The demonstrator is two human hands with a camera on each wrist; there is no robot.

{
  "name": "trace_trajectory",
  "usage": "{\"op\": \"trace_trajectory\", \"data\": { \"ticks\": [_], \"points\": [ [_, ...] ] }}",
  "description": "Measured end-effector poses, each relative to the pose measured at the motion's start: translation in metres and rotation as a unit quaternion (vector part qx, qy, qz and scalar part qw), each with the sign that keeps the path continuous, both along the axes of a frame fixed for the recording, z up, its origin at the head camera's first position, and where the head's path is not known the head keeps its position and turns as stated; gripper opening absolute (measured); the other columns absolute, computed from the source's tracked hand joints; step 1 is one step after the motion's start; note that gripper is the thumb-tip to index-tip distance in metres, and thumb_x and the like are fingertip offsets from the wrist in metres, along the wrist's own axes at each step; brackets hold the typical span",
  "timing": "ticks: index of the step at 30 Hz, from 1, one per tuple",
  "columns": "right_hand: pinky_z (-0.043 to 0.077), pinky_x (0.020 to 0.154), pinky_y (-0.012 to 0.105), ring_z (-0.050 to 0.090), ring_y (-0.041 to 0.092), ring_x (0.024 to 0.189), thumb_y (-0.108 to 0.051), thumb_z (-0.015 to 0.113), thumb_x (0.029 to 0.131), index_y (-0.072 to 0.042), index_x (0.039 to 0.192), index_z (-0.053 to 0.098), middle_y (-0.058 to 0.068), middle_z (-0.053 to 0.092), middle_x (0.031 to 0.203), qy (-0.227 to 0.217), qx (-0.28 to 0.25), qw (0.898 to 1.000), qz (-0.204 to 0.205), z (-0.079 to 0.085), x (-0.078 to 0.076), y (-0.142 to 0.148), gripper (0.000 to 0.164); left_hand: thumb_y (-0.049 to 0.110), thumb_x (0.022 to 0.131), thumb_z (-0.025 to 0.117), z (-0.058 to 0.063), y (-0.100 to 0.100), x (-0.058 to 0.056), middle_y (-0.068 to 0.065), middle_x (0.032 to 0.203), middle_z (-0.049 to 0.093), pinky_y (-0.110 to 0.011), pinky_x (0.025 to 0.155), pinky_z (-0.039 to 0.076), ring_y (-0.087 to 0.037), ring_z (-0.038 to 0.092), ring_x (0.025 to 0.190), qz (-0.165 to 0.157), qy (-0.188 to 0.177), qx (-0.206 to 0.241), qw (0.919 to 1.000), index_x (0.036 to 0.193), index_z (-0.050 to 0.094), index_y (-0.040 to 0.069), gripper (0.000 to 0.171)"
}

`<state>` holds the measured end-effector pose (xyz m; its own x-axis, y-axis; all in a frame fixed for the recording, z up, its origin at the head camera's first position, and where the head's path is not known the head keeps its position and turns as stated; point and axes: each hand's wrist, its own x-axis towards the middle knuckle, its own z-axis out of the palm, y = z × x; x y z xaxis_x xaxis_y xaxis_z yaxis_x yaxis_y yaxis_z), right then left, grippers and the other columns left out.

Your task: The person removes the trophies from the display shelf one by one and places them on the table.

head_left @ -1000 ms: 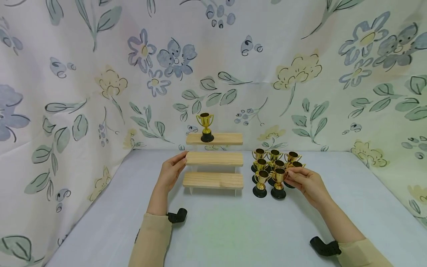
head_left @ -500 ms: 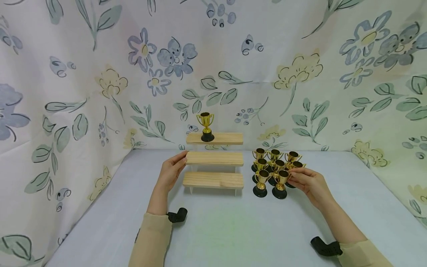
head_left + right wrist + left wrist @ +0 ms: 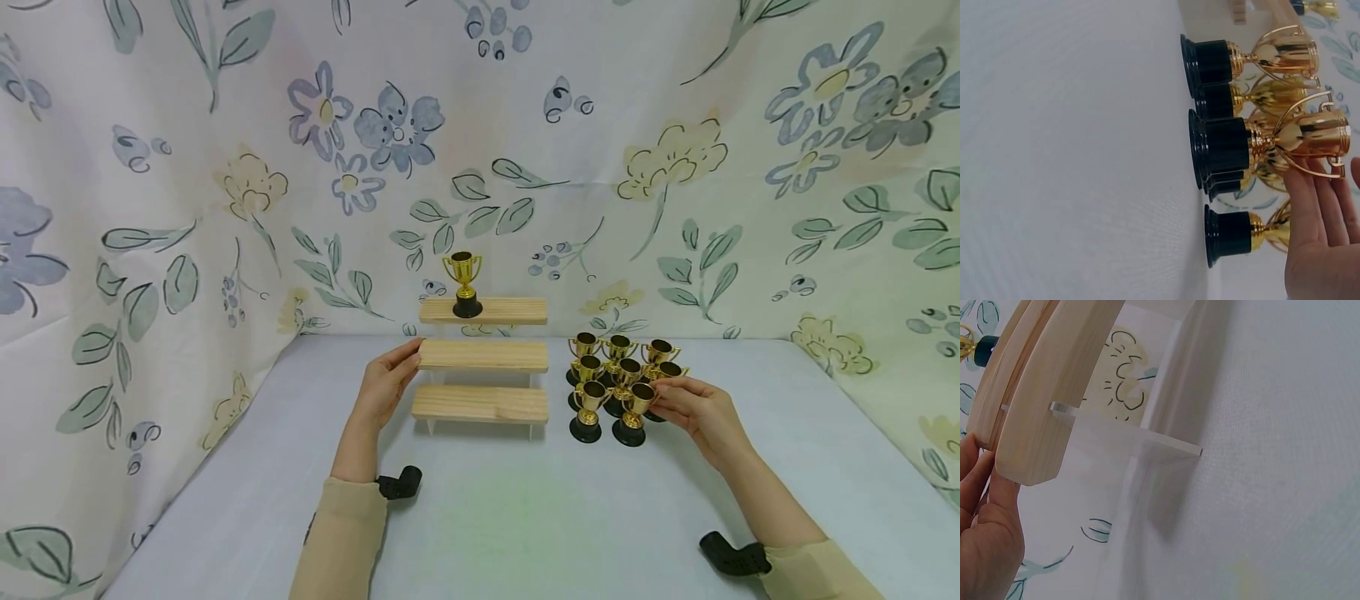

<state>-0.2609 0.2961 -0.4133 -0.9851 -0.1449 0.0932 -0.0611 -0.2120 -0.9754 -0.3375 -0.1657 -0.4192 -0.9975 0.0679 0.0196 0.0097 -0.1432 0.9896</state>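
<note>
At the left end of a stepped display stand's middle wooden shelf (image 3: 480, 356), my left hand (image 3: 384, 387) pinches the board between thumb and fingers. The left wrist view shows these fingers (image 3: 1004, 487) right at the board ends. My right hand (image 3: 697, 414) holds the right handle of the front right gold trophy cup (image 3: 637, 403), thumb and fingertips at the handle. That cup leans right, its black base low at the table. In the right wrist view, the fingers (image 3: 1310, 200) reach behind the cup's handle.
Several more gold trophy cups (image 3: 588, 398) stand close together behind and left of the held one. Another trophy cup (image 3: 466, 283) stands on the top shelf (image 3: 513, 312), left of its middle. The lower shelf (image 3: 480, 404) is nearest. Flowered cloth (image 3: 480, 125) hangs behind the white table (image 3: 495, 517).
The front right trophy cup has tilted to the right, its base nearly in place. My right hand has shifted slightly right with it. The left hand stays on the shelf.
</note>
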Motion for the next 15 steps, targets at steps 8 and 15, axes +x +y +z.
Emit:
{"op": "trace_trajectory", "data": {
  "ticks": [8, 15],
  "points": [
    [0.063, 0.079, 0.02, 0.075, 0.006, 0.087, -0.007, 0.057, 0.099, -0.013, 0.097, 0.076, -0.007, 0.079, 0.096, 0.039, 0.001, 0.999, -0.032, 0.005, 0.0, -0.003, 0.02, 0.008, 0.102, 0.052, 0.001, 0.0, 0.001, -0.01, 0.158, 0.04, -0.008, 0.101, 0.048, 0.01, 0.059, 0.109, 0.0, 0.002, -0.005, 1.0, 0.149, 0.043, 0.003, 0.048],
    [0.062, 0.08, 0.02, 0.075, 0.007, 0.09, -0.01, 0.061, 0.098, -0.006, 0.099, 0.074, -0.005, 0.079, 0.095, 0.078, 0.006, 0.994, -0.076, 0.015, -0.002, -0.006, 0.014, 0.008, 0.102, 0.052, 0.002, 0.0, 0.001, -0.011, 0.158, 0.04, -0.007, 0.101, 0.048, 0.01, 0.059, 0.109, 0.001, 0.002, -0.002, 1.0, 0.149, 0.042, 0.002, 0.047]
  ]
}}
